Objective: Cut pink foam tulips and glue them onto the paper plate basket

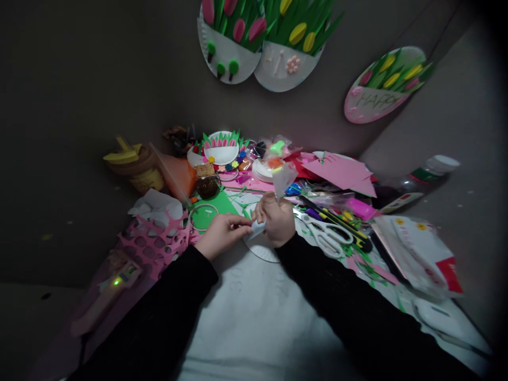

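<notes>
My right hand (277,221) is closed in a fist over the white paper plate (262,253). A crumpled clear plastic bag (284,179) sticks up out of the top of that fist. Below it, a small pale bluish-white piece (257,228) pokes out toward the left; whether it belongs to the bag I cannot tell. The fingertips of my left hand (222,233) pinch the near end of this piece. Most of the plate lies hidden under both hands. White-handled scissors (327,235) lie just right of my right hand.
A roll of tape (203,216) rests on green paper (226,203) to the left, near pink punched foam (153,238) and a glue gun (115,288). Pink sheets (337,172), a bottle (426,177) and cutters (341,225) crowd the right. Decorated plates (291,66) hang behind.
</notes>
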`<action>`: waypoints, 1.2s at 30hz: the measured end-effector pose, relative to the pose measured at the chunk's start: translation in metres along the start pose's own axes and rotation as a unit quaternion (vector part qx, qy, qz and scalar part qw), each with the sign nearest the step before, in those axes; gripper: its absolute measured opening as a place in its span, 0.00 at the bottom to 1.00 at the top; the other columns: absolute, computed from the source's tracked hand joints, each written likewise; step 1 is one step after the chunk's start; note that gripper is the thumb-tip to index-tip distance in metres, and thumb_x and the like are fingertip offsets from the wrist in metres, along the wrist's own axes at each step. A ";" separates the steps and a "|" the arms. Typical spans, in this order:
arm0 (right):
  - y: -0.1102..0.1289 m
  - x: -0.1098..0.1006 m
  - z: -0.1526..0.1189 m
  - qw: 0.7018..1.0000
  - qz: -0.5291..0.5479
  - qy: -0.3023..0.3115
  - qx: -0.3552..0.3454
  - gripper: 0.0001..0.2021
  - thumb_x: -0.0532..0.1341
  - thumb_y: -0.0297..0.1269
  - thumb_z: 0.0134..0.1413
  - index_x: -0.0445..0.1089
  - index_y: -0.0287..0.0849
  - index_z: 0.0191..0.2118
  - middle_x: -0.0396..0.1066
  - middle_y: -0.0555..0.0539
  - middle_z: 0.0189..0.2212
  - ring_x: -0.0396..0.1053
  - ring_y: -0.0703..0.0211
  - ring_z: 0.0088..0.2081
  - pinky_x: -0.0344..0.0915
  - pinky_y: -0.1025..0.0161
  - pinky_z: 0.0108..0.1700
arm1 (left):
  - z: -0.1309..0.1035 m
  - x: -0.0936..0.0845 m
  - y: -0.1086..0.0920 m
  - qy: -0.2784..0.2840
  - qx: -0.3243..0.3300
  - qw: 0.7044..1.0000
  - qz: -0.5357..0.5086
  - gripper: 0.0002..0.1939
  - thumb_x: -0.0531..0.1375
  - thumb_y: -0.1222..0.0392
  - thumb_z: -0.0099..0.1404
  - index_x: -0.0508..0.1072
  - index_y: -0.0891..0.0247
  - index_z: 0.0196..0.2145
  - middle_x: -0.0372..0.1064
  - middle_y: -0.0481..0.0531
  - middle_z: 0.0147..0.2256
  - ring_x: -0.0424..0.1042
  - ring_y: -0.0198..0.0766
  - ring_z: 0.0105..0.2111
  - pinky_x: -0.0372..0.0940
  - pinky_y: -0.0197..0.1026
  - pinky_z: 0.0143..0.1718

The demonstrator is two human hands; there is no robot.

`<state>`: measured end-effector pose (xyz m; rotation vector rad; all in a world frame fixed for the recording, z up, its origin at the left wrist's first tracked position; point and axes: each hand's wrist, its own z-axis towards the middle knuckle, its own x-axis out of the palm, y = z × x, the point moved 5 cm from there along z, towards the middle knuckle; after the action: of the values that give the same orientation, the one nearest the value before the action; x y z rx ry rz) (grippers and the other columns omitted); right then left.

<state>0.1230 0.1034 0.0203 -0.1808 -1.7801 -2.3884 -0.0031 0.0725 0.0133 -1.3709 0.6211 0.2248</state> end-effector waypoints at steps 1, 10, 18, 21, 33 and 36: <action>0.000 0.000 0.000 1.000 -0.001 0.001 0.002 0.29 0.54 0.58 0.53 0.54 0.45 0.11 0.51 0.55 0.07 0.58 0.65 0.13 0.60 0.65 0.20 | 0.000 0.000 0.000 0.000 -0.001 1.000 -0.001 0.11 0.61 0.58 0.56 0.80 0.65 0.35 0.77 0.54 0.34 0.72 0.39 0.32 0.62 0.38 0.35; 0.004 0.002 -0.001 1.000 -0.010 0.015 0.017 0.30 0.54 0.60 0.53 0.54 0.45 0.10 0.52 0.54 0.07 0.59 0.64 0.13 0.59 0.66 0.19 | 0.000 0.001 0.000 0.012 0.001 1.000 -0.001 0.11 0.61 0.59 0.57 0.79 0.64 0.35 0.77 0.53 0.34 0.72 0.39 0.32 0.62 0.38 0.35; 0.004 0.002 -0.001 1.000 -0.015 0.015 0.008 0.29 0.54 0.59 0.53 0.53 0.45 0.11 0.52 0.55 0.07 0.58 0.64 0.13 0.59 0.65 0.19 | 0.000 0.002 0.001 0.012 0.002 1.000 -0.004 0.11 0.61 0.59 0.57 0.80 0.65 0.36 0.77 0.54 0.33 0.71 0.38 0.32 0.62 0.38 0.34; 0.005 0.002 -0.001 1.000 -0.012 0.014 0.006 0.29 0.54 0.59 0.54 0.54 0.45 0.11 0.52 0.55 0.07 0.59 0.64 0.13 0.59 0.65 0.19 | 0.000 0.001 0.000 0.009 0.002 1.000 -0.005 0.11 0.61 0.59 0.57 0.80 0.65 0.35 0.77 0.53 0.33 0.71 0.39 0.32 0.62 0.38 0.34; 0.007 0.004 -0.002 0.999 -0.007 0.029 0.023 0.30 0.54 0.60 0.52 0.54 0.45 0.09 0.51 0.54 0.07 0.56 0.65 0.12 0.57 0.65 0.18 | 0.000 0.002 0.001 0.016 0.006 1.000 -0.008 0.10 0.61 0.59 0.56 0.79 0.64 0.35 0.77 0.53 0.33 0.71 0.38 0.32 0.62 0.38 0.34; 0.007 0.004 -0.002 0.999 -0.008 0.030 0.016 0.30 0.55 0.59 0.53 0.55 0.44 0.09 0.52 0.54 0.07 0.56 0.65 0.12 0.56 0.65 0.18 | 0.000 0.002 0.001 0.017 0.006 1.000 -0.012 0.11 0.61 0.59 0.57 0.79 0.64 0.35 0.77 0.53 0.33 0.72 0.39 0.32 0.62 0.38 0.34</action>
<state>0.1208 0.0995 0.0266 -0.0901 -1.7978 -2.3475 -0.0016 0.0722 0.0111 -1.3720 0.6337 0.1779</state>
